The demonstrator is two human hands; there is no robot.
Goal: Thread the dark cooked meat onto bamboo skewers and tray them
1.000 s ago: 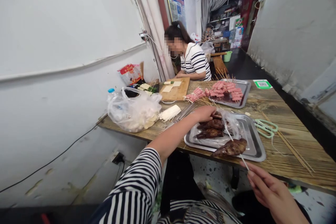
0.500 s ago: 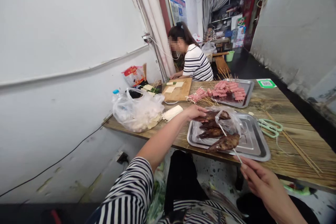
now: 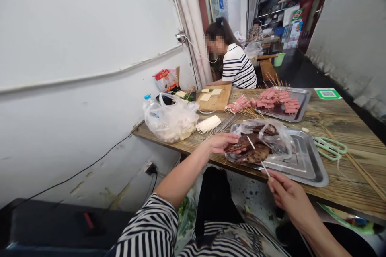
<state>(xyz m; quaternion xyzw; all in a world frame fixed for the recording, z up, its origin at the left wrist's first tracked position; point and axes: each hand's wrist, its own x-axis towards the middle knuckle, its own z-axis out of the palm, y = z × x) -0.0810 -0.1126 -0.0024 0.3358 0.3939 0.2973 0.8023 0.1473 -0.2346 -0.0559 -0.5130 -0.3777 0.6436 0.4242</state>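
Note:
My right hand (image 3: 286,192) pinches the lower end of a pale skewer (image 3: 264,168). A dark brown, glossy, tapered meat piece (image 3: 255,156) is threaded on the skewer, whose tip sticks out above it. My left hand (image 3: 222,143) is closed around a second dark meat piece (image 3: 245,140), close to the skewer's tip. Both hands are over the near edge of a metal tray (image 3: 320,170). More dark pieces (image 3: 269,129) lie in a clear plastic bag (image 3: 283,142) on that tray.
Behind stands another tray (image 3: 304,108) with pink meat skewers (image 3: 276,98). Green scissors (image 3: 331,148) and wooden sticks lie to the right. Leftward are enoki mushrooms (image 3: 208,123), a filled plastic bag (image 3: 173,118) and a cutting board (image 3: 224,98). A person in stripes (image 3: 238,64) sits beyond.
My left hand has lifted a dark piece from the bag and brought it beside the skewered one. The view has shifted slightly left.

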